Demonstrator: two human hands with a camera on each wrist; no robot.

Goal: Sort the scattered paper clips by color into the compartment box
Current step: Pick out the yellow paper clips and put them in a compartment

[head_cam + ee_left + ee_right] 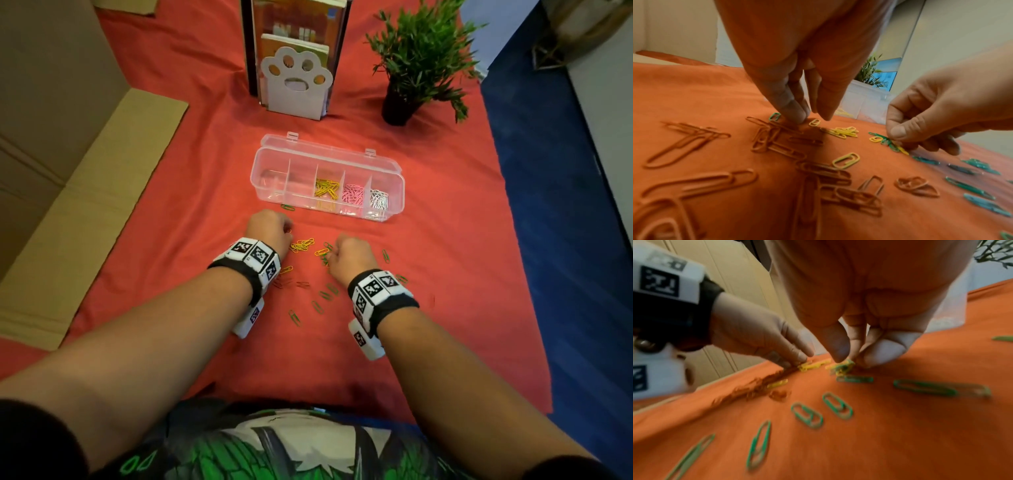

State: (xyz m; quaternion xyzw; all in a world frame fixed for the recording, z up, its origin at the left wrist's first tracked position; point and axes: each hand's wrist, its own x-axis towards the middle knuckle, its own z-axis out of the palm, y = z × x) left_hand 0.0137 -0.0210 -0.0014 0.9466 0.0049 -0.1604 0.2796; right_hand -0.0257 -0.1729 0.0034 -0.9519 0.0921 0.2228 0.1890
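Left hand (270, 230): lying knuckles-up on the red cloth (178, 178) in the head view, fingers hidden there. The left wrist view is showing thumb and fingers narrowed, tips (795, 113) pressing down among the orange clips (777, 141); whether a clip is being pinched I cannot tell.

Right hand (351, 255): looking like a closed fist from the head. The right wrist view is showing thumb and fingers pinching a small tangle of green and yellow clips (842, 367) against the cloth.

Yellow clips (303, 244): lying in a loose cluster between the two hands.

Green clips (323, 296): lying scattered singly on the cloth near the person's right wrist; one more is lying just in front of the box.

Orange clips: nearly vanishing against the cloth in the head view; only the left wrist view is showing how many are lying under and behind the left hand.

Compartment box (274, 164): sitting open beyond the hands, lid tilted back. The three right-hand compartments are holding yellow (327, 188), pink (354, 195) and white clips (379, 199). Only the head view is showing these contents.

Background: a paw-shaped book stand (296, 84) and a potted plant (416, 58) are standing behind the box.
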